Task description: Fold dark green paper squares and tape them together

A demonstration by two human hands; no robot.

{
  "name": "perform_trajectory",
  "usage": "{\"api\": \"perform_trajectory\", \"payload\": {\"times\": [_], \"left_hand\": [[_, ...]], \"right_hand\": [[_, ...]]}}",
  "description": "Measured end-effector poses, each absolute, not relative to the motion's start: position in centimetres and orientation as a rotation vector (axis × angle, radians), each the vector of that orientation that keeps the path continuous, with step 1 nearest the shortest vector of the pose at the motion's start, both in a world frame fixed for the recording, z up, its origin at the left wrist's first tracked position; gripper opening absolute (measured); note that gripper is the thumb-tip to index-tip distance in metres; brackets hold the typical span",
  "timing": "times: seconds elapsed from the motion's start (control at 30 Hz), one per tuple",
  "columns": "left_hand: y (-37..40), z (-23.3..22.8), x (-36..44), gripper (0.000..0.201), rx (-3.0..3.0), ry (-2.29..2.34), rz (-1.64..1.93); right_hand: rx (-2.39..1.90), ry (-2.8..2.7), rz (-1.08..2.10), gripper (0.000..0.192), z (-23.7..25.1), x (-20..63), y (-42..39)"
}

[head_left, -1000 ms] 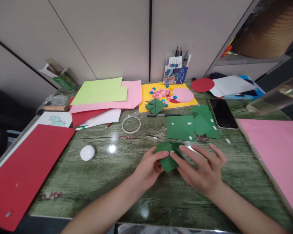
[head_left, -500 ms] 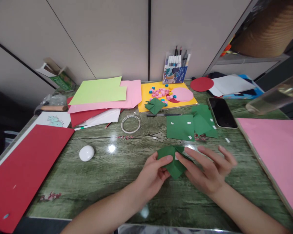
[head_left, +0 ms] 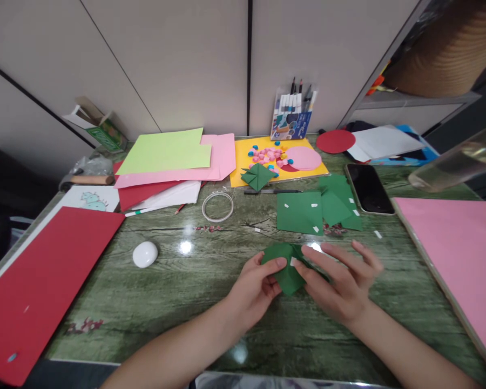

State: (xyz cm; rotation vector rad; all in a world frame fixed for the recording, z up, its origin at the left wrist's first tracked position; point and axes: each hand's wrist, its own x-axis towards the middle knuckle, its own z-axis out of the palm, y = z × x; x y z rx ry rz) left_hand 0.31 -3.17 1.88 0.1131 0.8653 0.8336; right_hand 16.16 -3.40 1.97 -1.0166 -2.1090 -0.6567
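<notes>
I sit at a glossy green worktop (head_left: 154, 302), looking down at my two bare hands, which meet over a folded green paper (head_left: 288, 268). My left hand (head_left: 254, 289) pinches the paper's left flap, thumb on top, fingers curled beneath. My right hand (head_left: 340, 281) has its thumb and forefinger pressed to the paper's right side around a small white tab (head_left: 293, 262), with the other fingers fanned out loose. Both grips are narrow, closed on the paper, which rests low on the worktop between them.

Just beyond my grip lies a flat green sheet (head_left: 299, 212) dotted with white tabs, with more green pieces (head_left: 339, 204) overlapping to its right. A dark phone (head_left: 368, 188) lies past those. Off to the left of my grip sits a white egg-shaped object (head_left: 145, 254), and beyond that a clear tape ring (head_left: 217, 206).

As I judge it, the folds could spring open if either pinch loosens, since the paper looks stiff and layered. The white tab looks sticky; pressed askew, it might fix a flap crooked or catch my fingertip. Pulling the two sides apart too hard could tear a crease.
</notes>
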Motion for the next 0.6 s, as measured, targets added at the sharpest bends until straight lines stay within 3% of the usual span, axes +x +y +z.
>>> {"api": "perform_trajectory", "payload": {"times": [0.6], "left_hand": [[-3.22, 1.98, 0.32, 0.024, 0.118, 0.839, 0.849]], "right_hand": [[-1.058, -1.955, -0.612, 0.007, 1.47, 15.69, -3.25]]}}
